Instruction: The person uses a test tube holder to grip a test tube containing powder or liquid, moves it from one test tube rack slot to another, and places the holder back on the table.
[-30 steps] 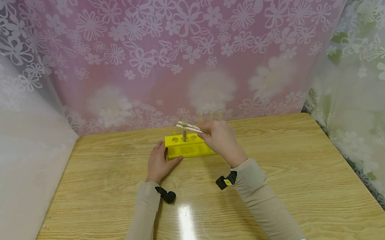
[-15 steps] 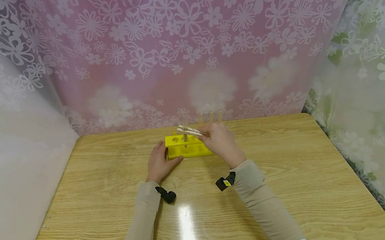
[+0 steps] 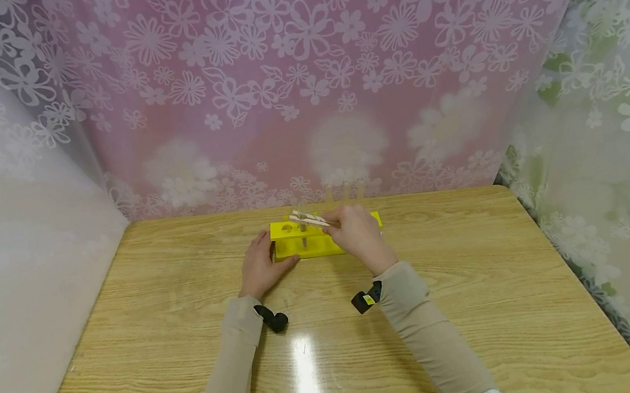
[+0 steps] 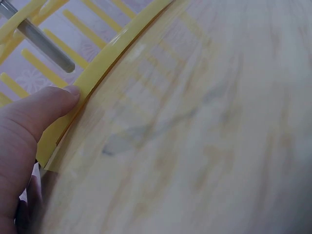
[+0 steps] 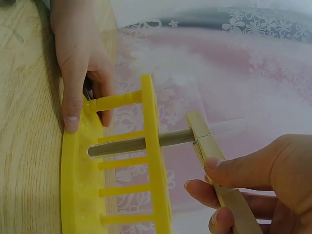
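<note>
Closest, beige sleeves [image 3: 226,361] run up both forearms, with a white edge at the bottom of each, and black wrist cameras [image 3: 274,320] sit by the cuffs. Under them spreads a wood-grain table [image 3: 188,326], a bright streak of light reflected on it.

Beyond the cuffs, the left hand [image 3: 261,266] grasps the left end of a yellow test-tube rack [image 3: 316,247], its thumb on the front of the base and its other fingers around the end. The rack stands upright near the table's far edge.

The right hand [image 3: 358,234], over the rack's right part, pinches a wooden test-tube clamp [image 5: 207,144] between thumb and fingers. The clamp's far end is closed around a test tube [image 5: 175,137], which stands through the second hole from the left in the rack's top plate. The tube looks grey below and clear above the clamp; its rounded bottom is near the base, and whether they touch cannot be told.

Behind, thin yellow pegs [image 3: 346,192] rise above the right hand. Farthest back hangs a pink floral curtain [image 3: 311,77].
</note>
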{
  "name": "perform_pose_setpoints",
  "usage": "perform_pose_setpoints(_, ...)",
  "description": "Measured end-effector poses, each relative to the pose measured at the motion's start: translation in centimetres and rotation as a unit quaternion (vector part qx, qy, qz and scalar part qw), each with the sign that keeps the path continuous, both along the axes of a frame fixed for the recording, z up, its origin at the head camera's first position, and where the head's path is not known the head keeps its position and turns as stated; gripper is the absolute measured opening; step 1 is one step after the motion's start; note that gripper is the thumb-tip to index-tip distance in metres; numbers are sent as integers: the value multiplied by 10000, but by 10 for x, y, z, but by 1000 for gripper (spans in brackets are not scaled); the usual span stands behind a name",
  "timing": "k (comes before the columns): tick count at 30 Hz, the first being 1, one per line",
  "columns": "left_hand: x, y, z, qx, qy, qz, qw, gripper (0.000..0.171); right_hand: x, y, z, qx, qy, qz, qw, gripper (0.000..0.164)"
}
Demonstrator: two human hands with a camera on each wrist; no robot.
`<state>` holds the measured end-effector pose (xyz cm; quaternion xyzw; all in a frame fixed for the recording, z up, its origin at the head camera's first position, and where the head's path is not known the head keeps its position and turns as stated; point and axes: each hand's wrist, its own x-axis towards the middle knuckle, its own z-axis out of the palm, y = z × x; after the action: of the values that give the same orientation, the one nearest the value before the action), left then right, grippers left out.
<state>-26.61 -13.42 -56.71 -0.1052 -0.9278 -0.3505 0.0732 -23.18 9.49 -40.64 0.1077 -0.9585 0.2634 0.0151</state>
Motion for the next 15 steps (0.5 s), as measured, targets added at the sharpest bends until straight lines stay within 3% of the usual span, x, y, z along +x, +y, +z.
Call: perform_pose_setpoints(15,-1,-1,0,-44,-19,-3,10000,89,-2,-2,-6,165,-146,-104,9997,29)
